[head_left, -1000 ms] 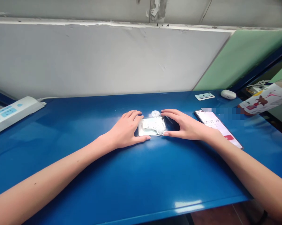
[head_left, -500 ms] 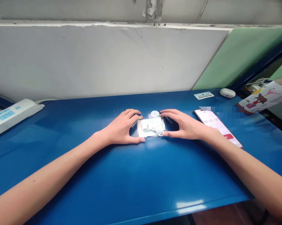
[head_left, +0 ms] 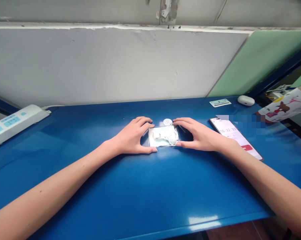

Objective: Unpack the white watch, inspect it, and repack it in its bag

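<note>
A small clear plastic bag [head_left: 163, 136] with white parts inside lies flat on the blue table [head_left: 140, 193]. My left hand [head_left: 132, 136] curls round the bag's left edge, thumb at the near corner and fingers at the far corner. My right hand [head_left: 197, 135] holds the bag's right edge the same way, thumb near and fingers far. A small white round disc [head_left: 167, 122] lies on the table just behind the bag, between my fingertips.
A phone [head_left: 234, 136] with a lit timer screen lies right of my right hand. Behind it are a small card [head_left: 220, 102] and a white earbud case [head_left: 245, 100]. A white power strip [head_left: 12, 121] sits far left. A printed package [head_left: 285, 106] is at the right edge.
My left thumb has slid slightly along the bag's near edge and the bag has shifted a little. Otherwise both hands stay on the bag.
</note>
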Tool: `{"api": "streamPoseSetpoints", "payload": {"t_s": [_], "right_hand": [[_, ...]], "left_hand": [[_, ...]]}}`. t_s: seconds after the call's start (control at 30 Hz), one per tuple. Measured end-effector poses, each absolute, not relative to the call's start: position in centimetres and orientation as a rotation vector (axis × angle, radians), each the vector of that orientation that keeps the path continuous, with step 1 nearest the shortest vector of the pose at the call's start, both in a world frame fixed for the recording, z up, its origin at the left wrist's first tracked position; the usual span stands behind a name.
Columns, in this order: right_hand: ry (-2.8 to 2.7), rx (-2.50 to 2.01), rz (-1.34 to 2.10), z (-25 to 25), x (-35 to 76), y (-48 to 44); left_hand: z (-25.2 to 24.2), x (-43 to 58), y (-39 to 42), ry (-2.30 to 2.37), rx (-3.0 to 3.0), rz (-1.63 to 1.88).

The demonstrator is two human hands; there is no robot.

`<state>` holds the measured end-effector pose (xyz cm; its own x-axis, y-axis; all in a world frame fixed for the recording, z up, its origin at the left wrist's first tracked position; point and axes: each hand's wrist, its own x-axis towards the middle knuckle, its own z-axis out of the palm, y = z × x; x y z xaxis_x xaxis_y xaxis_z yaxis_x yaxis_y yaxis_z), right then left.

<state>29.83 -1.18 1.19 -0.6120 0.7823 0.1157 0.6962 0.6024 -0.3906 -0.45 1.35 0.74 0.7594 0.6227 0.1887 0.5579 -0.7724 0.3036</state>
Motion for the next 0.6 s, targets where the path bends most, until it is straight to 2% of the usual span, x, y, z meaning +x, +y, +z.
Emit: {"api": "streamPoseSetpoints", "payload": {"t_s": [0.6], "right_hand": [[-2.62, -1.112, 0.384, 1.27, 30.01, -1.22]], "left_hand": [[0.78, -0.49, 1.26, 0.928, 2.708, 0.416]]}}
